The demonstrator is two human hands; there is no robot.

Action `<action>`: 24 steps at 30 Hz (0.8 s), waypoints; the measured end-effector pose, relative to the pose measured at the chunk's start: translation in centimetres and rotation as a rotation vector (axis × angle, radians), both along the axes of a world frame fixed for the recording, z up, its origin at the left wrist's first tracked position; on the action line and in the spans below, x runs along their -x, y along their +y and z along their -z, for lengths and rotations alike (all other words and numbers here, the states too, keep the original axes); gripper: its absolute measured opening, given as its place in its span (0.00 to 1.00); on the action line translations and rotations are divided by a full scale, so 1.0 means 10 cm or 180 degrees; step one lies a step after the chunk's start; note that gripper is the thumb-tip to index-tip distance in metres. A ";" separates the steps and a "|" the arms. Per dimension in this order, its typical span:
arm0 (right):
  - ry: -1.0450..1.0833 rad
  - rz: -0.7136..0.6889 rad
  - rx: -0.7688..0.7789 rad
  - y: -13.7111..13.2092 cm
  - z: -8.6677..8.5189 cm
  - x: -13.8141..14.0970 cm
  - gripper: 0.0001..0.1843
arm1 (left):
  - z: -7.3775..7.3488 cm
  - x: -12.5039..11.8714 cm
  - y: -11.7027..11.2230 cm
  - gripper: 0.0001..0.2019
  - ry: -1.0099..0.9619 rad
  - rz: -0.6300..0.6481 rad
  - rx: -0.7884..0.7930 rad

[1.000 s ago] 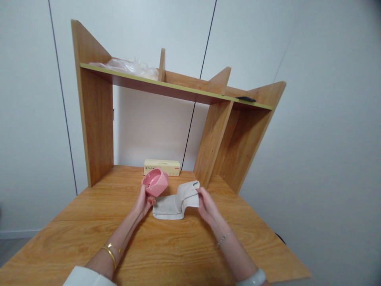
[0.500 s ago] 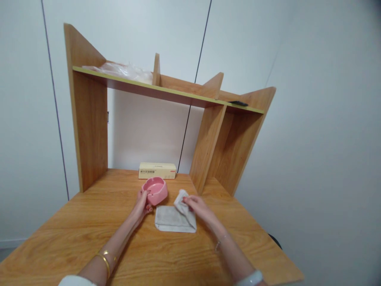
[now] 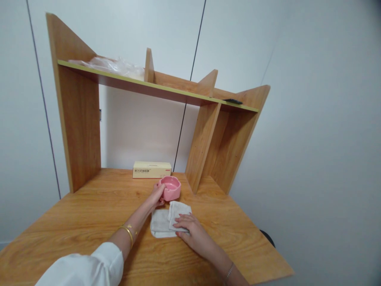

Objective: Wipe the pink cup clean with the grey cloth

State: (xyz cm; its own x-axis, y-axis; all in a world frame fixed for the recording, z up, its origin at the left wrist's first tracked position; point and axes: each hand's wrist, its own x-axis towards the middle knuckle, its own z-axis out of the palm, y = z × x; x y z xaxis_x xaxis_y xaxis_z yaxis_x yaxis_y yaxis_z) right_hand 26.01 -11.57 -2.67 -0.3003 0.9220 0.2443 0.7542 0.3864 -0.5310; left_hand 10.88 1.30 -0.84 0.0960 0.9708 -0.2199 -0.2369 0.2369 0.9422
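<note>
My left hand [image 3: 156, 194] grips the near rim of a small pink bowl [image 3: 170, 187], which sits upright on the wooden desk [image 3: 98, 210] close to the shelf's inner upright. My right hand [image 3: 188, 227] lies flat, fingers stretched out, on a folded grey cloth [image 3: 166, 218] just in front of the bowl. The cloth lies on the desk with one flap doubled over. Gold bangles ring my left wrist, and a thin bracelet my right.
A cream cardboard box [image 3: 151, 169] lies at the back of the desk. A wooden shelf unit [image 3: 79, 119] stands over the desk, with crumpled clear plastic [image 3: 110, 63] on top at left and a dark flat object [image 3: 233, 101] at right. White walls surround.
The bowl went from tilted in the air to upright on the desk, further right. My right hand folded the raised cloth end over and now presses it flat.
</note>
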 end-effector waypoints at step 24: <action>-0.0917 0.0474 -0.0004 0.09 -0.04 0.68 0.17 | -0.02 0.13 0.09 0.11 0.0608 -0.0084 0.0009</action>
State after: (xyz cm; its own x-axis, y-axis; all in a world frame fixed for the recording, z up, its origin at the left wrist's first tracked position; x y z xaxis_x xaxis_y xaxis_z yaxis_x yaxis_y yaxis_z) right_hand 19.22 -10.66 -2.29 -0.2191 0.9608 0.1701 0.9217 0.2610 -0.2870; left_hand 9.63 2.18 -0.69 0.0269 0.9717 -0.2346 -0.0601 0.2358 0.9699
